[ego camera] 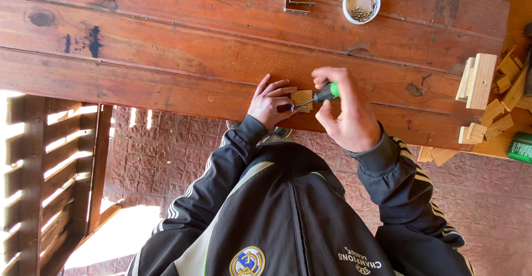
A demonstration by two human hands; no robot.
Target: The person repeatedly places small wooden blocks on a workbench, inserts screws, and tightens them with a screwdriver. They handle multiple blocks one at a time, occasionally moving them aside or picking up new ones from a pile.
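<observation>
While your right hand (346,112) grips a green-handled screwdriver (324,95), your left hand (270,103) pins a small wood block (302,98) on the table (166,60); white round cup of screws (361,3) far right, green container (521,147) right edge.

Outdoor DIY woodworking spot: plank desk (166,49) set over brick paving (166,159), wood offcuts (487,98) piled at 3 o'clock, screw tub (361,3) and metal bracket (296,1) at 12.

A round white cup (361,3) with screws sits on the brown wood table (166,49). A metal corner piece (296,1) lies near it. Small wood blocks (481,81) sit at the table's edge.
</observation>
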